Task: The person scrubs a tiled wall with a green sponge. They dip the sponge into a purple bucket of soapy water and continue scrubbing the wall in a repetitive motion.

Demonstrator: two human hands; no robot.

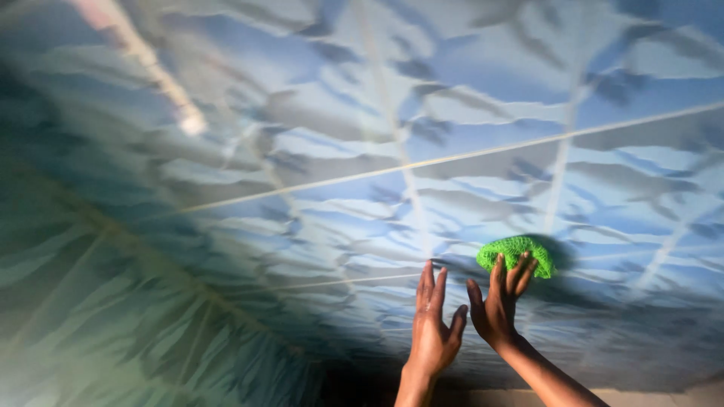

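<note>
My right hand [499, 303] presses a bright green mesh scrubber [516, 253] flat against a blue and grey patterned tiled wall [467, 113]. Its fingers lie over the scrubber's lower edge. My left hand [432, 325] is right beside it on the left, palm flat on the same tiles, fingers together and pointing up, holding nothing.
Pale grout lines [422, 163] cross the tiles diagonally. A bright reflection streak [154, 71] shows at the upper left. The left part of the wall has a green leaf-like pattern [113, 316]. A dark shadow lies along the bottom edge below my wrists.
</note>
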